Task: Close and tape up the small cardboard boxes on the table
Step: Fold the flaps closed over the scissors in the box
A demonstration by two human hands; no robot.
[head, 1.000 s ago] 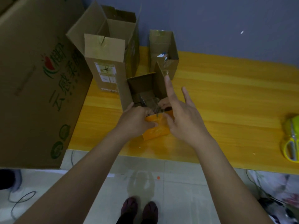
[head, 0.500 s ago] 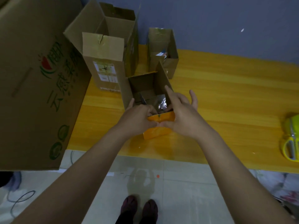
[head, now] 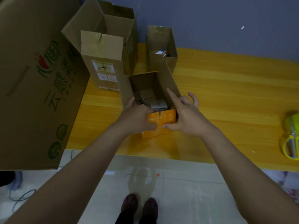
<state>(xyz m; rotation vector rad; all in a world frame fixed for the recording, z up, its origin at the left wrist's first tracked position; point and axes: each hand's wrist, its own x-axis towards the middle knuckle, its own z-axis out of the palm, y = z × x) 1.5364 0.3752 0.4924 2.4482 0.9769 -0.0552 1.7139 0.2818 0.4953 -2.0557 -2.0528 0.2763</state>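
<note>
Both hands (head: 137, 118) apparently grip the small open box's (head: 160, 122) near flap.

Left hand (head: 137, 117) covers the orange box (head: 161, 122) near-left corner; contents beyond the fingertips indistinct; yellow tape dispenser (head: 291, 136) cut off at frame edge.

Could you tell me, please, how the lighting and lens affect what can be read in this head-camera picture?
Head view: dim light with a bluish cast; soft glare on the yellow table near its front edge; wide-angle bending leans the large printed carton and the open boxes outward; contents of the small orange box are murky; both hands, left hand and right hand, look reasonably sharp.
</note>
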